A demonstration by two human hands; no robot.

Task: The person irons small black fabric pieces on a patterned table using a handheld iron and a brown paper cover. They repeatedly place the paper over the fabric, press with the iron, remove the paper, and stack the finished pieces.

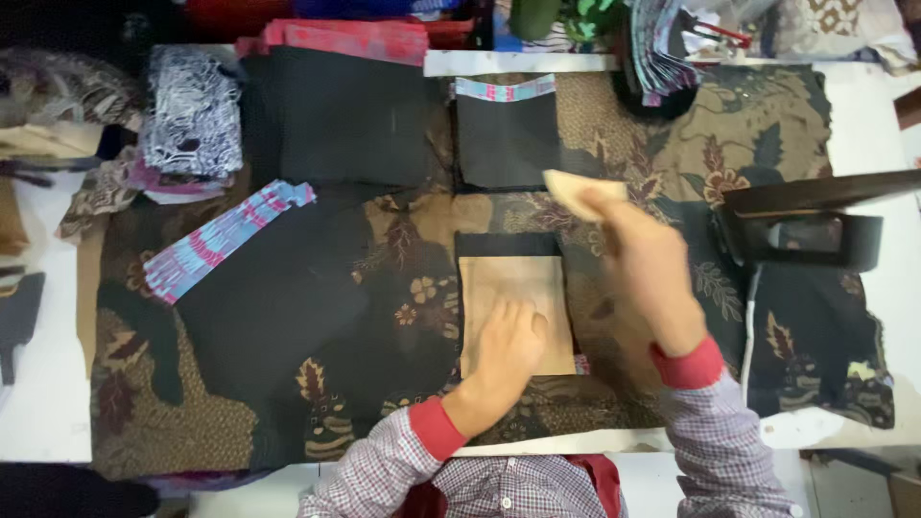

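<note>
Checked sleeves with red cuffs came in from six o'clock. His left hand (pixel 508 338) lay flat, fingers spread, on a tan cardboard template (pixel 518 312), apparently pinning it square on a black fabric piece (pixel 507 245) at the centre of the batik-covered table (pixel 403 307). His right hand (pixel 645 259), blurred, gripped a pale wedge-shaped piece (pixel 576 192) at one o'clock of the template, perhaps chalk. Beyond, at twelve o'clock, sat a finished black pocket piece with patterned trim (pixel 506 134). Black fabric stacks (pixel 336 115) lay at ten o'clock, folded printed cloth (pixel 192 110) farther left, a dark iron (pixel 801 235) at three o'clock.
</note>
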